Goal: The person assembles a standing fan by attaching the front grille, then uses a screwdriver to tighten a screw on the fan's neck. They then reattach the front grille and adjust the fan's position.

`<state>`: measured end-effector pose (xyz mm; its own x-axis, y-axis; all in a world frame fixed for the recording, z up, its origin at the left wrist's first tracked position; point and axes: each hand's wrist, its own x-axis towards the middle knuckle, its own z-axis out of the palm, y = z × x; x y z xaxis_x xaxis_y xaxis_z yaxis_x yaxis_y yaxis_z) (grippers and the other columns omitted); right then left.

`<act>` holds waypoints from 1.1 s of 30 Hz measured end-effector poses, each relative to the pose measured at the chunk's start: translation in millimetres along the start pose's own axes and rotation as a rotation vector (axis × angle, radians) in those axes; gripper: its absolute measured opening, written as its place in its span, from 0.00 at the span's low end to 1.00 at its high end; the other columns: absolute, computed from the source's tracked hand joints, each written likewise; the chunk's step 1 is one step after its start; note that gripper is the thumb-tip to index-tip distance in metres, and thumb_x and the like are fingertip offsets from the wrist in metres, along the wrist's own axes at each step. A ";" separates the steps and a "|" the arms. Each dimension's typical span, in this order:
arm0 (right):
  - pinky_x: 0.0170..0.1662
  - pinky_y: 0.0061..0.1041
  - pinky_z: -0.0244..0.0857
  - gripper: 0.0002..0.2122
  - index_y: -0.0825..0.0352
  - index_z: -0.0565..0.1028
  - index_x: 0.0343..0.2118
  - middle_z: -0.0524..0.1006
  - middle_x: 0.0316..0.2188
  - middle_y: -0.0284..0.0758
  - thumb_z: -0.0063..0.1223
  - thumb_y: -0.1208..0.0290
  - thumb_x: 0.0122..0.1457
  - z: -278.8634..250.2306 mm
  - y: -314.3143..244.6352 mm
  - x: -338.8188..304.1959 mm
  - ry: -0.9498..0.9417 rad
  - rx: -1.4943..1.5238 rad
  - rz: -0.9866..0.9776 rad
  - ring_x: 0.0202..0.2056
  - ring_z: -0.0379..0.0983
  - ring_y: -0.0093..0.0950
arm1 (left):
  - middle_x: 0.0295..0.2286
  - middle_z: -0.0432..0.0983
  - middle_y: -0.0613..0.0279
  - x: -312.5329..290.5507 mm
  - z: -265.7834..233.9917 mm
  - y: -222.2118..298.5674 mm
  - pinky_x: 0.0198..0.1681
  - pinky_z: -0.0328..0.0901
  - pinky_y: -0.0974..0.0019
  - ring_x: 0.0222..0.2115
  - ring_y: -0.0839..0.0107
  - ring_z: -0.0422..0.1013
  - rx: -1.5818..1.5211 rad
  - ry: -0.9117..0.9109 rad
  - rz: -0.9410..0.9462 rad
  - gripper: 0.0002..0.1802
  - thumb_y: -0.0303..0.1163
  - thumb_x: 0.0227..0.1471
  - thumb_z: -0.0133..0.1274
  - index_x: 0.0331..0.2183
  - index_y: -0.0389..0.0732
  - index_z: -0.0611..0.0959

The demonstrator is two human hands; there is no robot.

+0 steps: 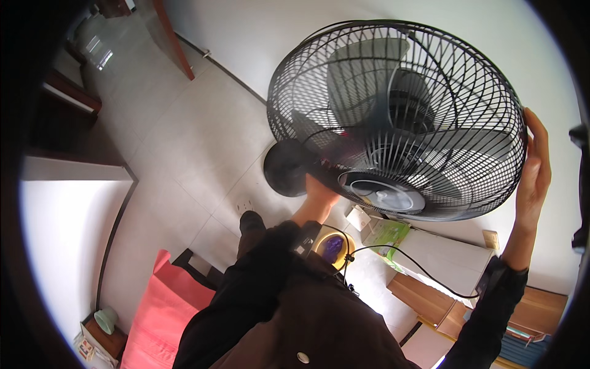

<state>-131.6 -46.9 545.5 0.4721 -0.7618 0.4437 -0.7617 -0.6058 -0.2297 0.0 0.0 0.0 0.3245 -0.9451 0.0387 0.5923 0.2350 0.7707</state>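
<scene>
Pale green marks a small cup (pixel 106 320) at the lower left, near the frame's dark rim. Right of it, coral-red cloth (pixel 166 310) spreads up from the lower edge, partly behind the left sleeve. Farther right, just left of centre, a round black base (pixel 284 170) shows against the tiled floor (pixel 184 147); whether it rests there or is lifted, I cannot tell.

The left hand (pixel 319 198) reaches in beside it, under the large black fan (pixel 399 126) that fills the upper middle and right. Its fingers vanish behind dark, blurred parts, so their grip cannot be told; the stem is hidden there too. Below, a yellow tub (pixel 349 241) holds something purple, cut off by the clothing. A thin black cord (pixel 424 263) loops rightward.

At far right, the right hand (pixel 532 175) grasps the cage's rim, fingers stretched along its edge, tips partly lost behind the wires.

The step looks like steadying or shifting the fan two-handed; moving it next would call for both hands turning or carrying together, keeping the head from tipping.
</scene>
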 end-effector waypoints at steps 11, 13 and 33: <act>0.60 0.36 0.56 0.28 0.69 0.63 0.59 0.65 0.58 0.44 0.31 0.50 0.67 110.6 151.7 -147.6 0.246 1.400 0.783 0.58 0.63 0.36 | 0.47 0.68 0.56 11.9 52.5 137.5 0.56 0.59 0.54 0.50 0.60 0.65 -0.939 0.623 -0.694 0.23 0.45 0.62 0.34 0.51 0.42 0.70; 0.60 0.37 0.56 0.28 0.69 0.63 0.59 0.66 0.58 0.44 0.32 0.50 0.67 115.4 161.8 -157.8 0.259 1.450 0.762 0.58 0.62 0.36 | 0.47 0.69 0.54 18.5 58.1 134.8 0.55 0.61 0.53 0.50 0.59 0.66 -0.940 0.663 -0.672 0.24 0.45 0.62 0.34 0.51 0.41 0.70; 0.59 0.34 0.55 0.38 0.68 0.62 0.58 0.68 0.54 0.39 0.40 0.35 0.58 11.0 118.9 -134.5 0.277 1.060 0.587 0.55 0.63 0.32 | 0.51 0.69 0.60 5.9 36.4 108.2 0.58 0.56 0.60 0.54 0.64 0.62 -1.114 0.266 -0.515 0.24 0.45 0.61 0.34 0.52 0.44 0.72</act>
<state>-280.8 -19.0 448.9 -0.0264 -0.9841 0.1757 -0.0314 -0.1748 -0.9841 39.2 11.6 106.8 -0.0678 -0.9393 -0.3363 0.9526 0.0392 -0.3016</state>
